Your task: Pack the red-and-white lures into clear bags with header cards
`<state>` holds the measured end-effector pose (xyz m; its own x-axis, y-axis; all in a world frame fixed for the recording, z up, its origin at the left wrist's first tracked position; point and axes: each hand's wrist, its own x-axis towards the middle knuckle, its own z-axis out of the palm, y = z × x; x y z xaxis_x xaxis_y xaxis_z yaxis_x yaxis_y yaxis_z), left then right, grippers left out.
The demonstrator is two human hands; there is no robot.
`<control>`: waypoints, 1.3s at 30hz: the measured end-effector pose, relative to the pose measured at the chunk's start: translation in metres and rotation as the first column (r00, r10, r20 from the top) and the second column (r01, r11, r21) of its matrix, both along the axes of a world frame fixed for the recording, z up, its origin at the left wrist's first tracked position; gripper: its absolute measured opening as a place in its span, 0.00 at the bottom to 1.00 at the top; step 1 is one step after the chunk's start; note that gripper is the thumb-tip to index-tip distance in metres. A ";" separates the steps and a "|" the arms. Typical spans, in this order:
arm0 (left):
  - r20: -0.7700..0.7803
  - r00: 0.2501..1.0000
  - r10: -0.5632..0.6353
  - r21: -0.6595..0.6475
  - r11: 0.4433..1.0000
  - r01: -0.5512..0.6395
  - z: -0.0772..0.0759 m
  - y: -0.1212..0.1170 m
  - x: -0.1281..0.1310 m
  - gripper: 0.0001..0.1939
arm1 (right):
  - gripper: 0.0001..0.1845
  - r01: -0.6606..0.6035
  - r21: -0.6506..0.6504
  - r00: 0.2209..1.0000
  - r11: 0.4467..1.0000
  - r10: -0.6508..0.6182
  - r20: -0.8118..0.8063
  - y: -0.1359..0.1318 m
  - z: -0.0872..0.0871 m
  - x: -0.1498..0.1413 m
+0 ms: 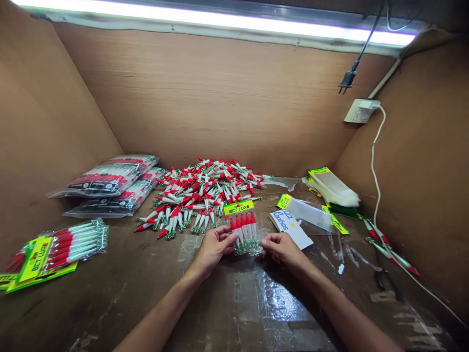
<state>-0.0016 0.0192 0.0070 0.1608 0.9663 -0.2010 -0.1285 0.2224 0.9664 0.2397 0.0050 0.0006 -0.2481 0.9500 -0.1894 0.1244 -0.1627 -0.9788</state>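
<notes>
Between my two hands is a clear packet of fishing lures (243, 231) with a yellow-green header reading BCT LURE. Several red-and-white lures lie side by side inside it, red ends up. My left hand (219, 243) pinches the packet's left edge between thumb and fingers. At its lower right corner, the thumb and fingers of my right hand (280, 246) are closed on the clear plastic. Just beyond the packet spreads a heap of loose lures (205, 188), red and white with green-tinted hooks.
Filled packets (69, 247) lie at the left, below stacked bags of lures (110, 181). To the right are a handwritten card (293, 230), flat bags with headers (311, 212), another bag stack (335, 188), and loose lures (392, 252). A white cable (373, 161) runs down the right wall.
</notes>
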 end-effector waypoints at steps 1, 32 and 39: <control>-0.008 1.000 0.006 0.000 1.000 -0.006 0.000 0.000 0.000 0.29 | 0.20 0.011 0.010 0.999 1.000 -0.011 0.032 0.000 0.000 0.000; -0.925 -0.052 0.376 0.359 0.823 -0.441 0.065 -0.018 -0.341 0.38 | 0.25 -0.084 0.487 0.819 0.869 -0.218 0.530 -0.009 -0.021 0.011; -0.974 0.184 0.133 0.068 0.943 -0.324 0.085 0.020 -0.382 0.38 | 0.23 -0.151 0.484 0.821 0.862 -0.163 0.547 -0.009 -0.027 0.010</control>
<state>-0.3840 0.0391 0.0916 -0.4705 0.8721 -0.1348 0.8009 0.4861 0.3495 0.2494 -0.0042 -0.0260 -0.2430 0.9504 0.1943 0.6654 0.3090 -0.6795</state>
